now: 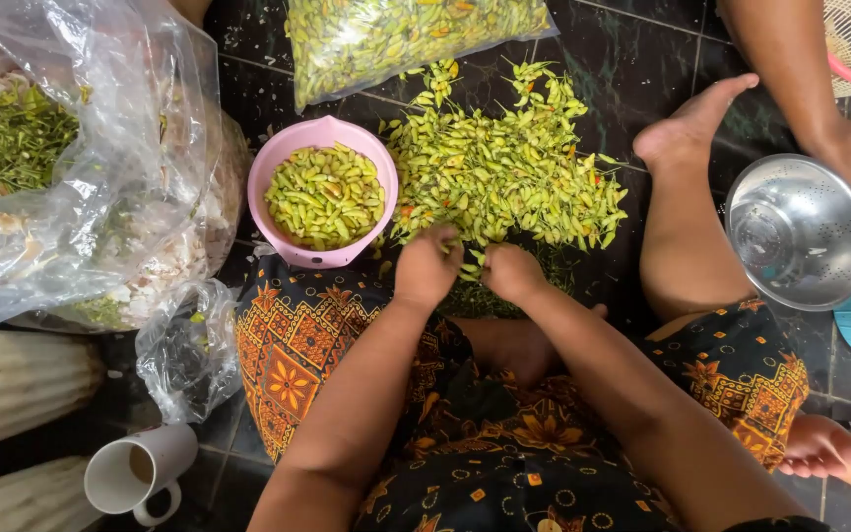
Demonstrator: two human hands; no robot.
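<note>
Your left hand (426, 268) and right hand (512, 273) curl closed at the chilli pile (504, 167), fingertips hidden; whether they clamp chillies, I cannot tell. One pink bowl (278, 167) sits left of the pile.

Single head cam, looking almost straight down from the seated wearer's head at the dark tiled floor (642, 59). Close range: own forearms and lap fill the bottom half, frame top faces away from the body. No second view, no overlap.
</note>
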